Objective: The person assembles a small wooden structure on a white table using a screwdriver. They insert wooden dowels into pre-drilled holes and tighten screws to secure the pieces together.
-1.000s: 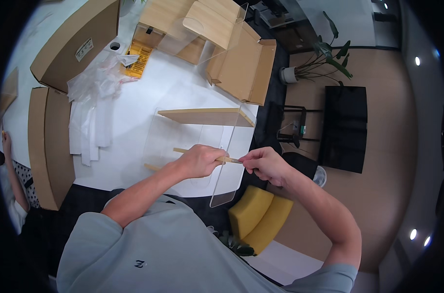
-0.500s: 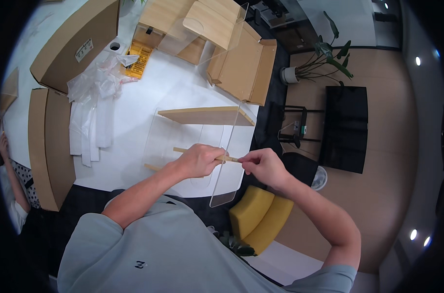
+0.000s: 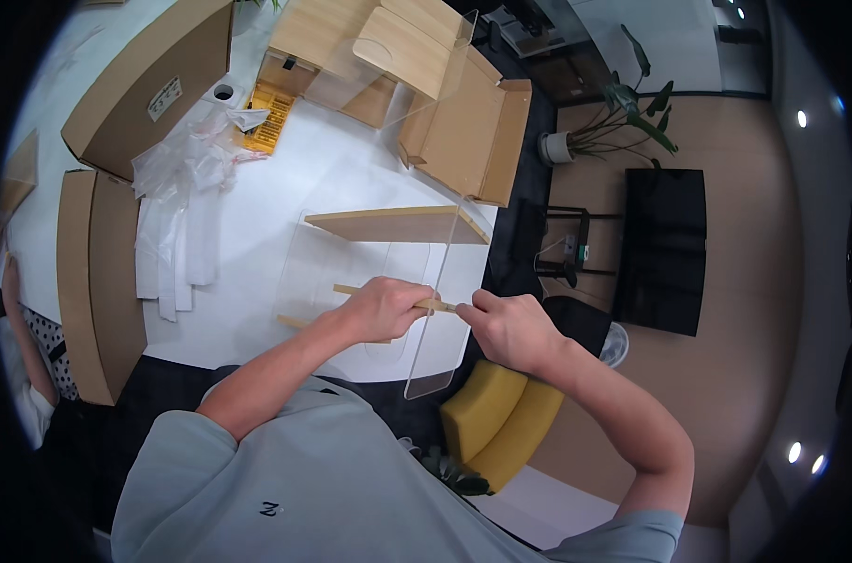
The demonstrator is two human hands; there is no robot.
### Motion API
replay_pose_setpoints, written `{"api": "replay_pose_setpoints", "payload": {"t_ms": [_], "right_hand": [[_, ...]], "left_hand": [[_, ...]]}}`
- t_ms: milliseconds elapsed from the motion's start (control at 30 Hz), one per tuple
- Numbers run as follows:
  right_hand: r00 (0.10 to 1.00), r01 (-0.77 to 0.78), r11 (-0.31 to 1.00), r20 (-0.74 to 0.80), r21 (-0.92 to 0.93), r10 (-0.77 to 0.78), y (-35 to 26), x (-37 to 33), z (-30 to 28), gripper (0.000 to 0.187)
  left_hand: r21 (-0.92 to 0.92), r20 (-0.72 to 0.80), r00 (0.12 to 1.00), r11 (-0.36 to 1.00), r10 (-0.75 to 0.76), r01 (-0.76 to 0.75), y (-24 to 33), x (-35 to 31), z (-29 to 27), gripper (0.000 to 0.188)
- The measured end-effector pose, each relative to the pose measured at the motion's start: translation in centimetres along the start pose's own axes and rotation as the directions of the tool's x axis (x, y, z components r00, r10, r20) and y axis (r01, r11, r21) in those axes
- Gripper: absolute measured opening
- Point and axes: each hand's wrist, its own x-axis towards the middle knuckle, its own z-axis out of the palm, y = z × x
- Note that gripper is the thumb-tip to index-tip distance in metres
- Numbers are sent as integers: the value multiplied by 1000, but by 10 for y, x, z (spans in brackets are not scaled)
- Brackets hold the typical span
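My left hand [image 3: 386,310] is closed around a narrow wooden strip [image 3: 345,289] over the white table. One end of the strip meets an upright clear acrylic panel [image 3: 432,383]. On the panel's outer side, my right hand [image 3: 514,334] is closed at that end, fingertips curled around something small that they hide. Beyond my hands a wooden board [image 3: 398,225] stands on edge, its right end against the same panel. Another clear sheet [image 3: 299,272] is beside the board. A second wooden strip [image 3: 292,322] shows partly behind my left forearm.
Cardboard boxes [image 3: 102,281] line the left side, beside crumpled plastic wrap [image 3: 187,159] and a yellow tool case [image 3: 268,117]. A part-built wooden and acrylic unit [image 3: 337,38] and an open carton [image 3: 463,141] occupy the far side. A yellow seat [image 3: 505,413] is below right. Another person's arm [image 3: 30,328] shows at far left.
My right hand has turned over and curled its fingers more tightly, knuckles now facing up, at the strip's end. My left hand, the strip and the panel stay nearly in place.
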Motion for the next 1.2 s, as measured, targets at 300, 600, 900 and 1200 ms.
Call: {"api": "replay_pose_setpoints", "payload": {"t_ms": [300,600,900,1200], "right_hand": [[785,-572,254,431,779,445,12,2,26,13],[765,-632,259,537,730,356,17,2,9,19],[777,-177,235,-11,956,629,17,-58,61,24],[527,273,-331,147,903,837,-17,-85,211,23]], "left_hand": [[26,29,999,999,30,-30,-1,-6,13,10],[40,78,997,999,-3,0,8,-3,1,13],[95,124,988,992,-90,78,21,-9,-15,18],[205,189,970,973,-150,110,19,-14,-11,20]]}}
